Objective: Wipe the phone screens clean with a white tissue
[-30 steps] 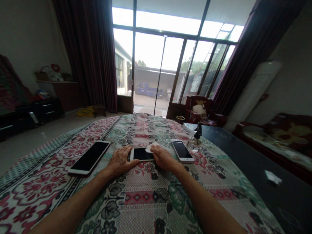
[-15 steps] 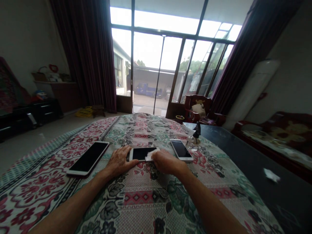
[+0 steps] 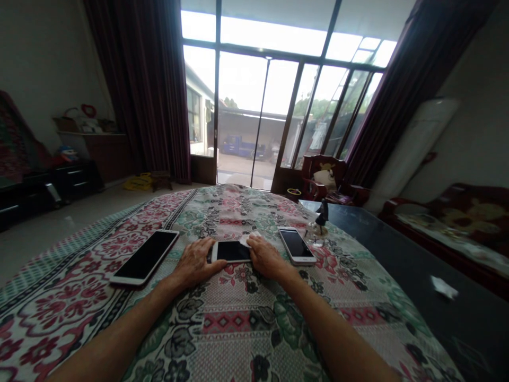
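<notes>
A white smartphone (image 3: pixel 233 251) with a dark screen lies sideways on the patterned tablecloth (image 3: pixel 234 297). My left hand (image 3: pixel 196 260) grips its left end, thumb along the near edge and fingers at the far side. Bunched in my right hand (image 3: pixel 265 255) is a white tissue (image 3: pixel 250 238), pressed on the phone's right end, which the hand partly covers. Left of my hands lies a larger white-framed phone (image 3: pixel 146 257), screen dark. Another white smartphone (image 3: pixel 296 245) rests just right of my right hand.
A small dark figurine on a clear base (image 3: pixel 321 217) stands beyond the right-hand phone. A crumpled white tissue (image 3: pixel 444 287) lies on the dark surface (image 3: pixel 401 276) at the right. Wooden seats (image 3: pixel 324 175) and glass doors (image 3: pixel 246 122) are farther back.
My right hand has shifted the tissue from the near edge of the phone's screen up to its far right corner. My left hand stays in place.
</notes>
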Tool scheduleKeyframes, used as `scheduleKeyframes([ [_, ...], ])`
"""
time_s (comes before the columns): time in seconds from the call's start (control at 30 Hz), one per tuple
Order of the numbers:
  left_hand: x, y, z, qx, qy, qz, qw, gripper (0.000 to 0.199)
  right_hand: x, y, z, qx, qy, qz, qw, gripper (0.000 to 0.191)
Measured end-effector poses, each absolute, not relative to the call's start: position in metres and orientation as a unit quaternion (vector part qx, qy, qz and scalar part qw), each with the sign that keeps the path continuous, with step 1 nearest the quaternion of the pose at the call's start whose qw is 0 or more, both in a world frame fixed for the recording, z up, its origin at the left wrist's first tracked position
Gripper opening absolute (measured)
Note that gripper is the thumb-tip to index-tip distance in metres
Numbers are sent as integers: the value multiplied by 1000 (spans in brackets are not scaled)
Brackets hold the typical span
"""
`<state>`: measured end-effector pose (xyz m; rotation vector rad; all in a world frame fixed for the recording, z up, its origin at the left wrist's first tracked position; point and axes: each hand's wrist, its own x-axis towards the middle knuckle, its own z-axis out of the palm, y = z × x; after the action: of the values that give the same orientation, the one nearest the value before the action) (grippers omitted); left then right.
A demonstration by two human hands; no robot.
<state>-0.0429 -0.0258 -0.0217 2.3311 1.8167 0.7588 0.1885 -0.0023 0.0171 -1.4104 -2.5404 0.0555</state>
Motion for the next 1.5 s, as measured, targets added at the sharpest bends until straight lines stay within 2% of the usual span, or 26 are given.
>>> scheduleKeyframes([
  [0.47,-42,-25,-22,759,604,240,46,61,181,-29,56,-510,-859,26,-19,25],
  [0.8,-44,-24,-24,768,592,240,41,61,192,0,16,-449,-883,28,134,30],
  [1.23,-44,-24,-24,763,601,236,42,60,183,-26,47,-499,-866,34,13,23],
  [1.33,-44,-24,-25,763,597,243,38,58,184,-22,40,-494,-868,36,40,25],
  [1.5,-43,-25,-23,767,596,235,34,57,187,-8,18,-440,-886,20,142,30],
])
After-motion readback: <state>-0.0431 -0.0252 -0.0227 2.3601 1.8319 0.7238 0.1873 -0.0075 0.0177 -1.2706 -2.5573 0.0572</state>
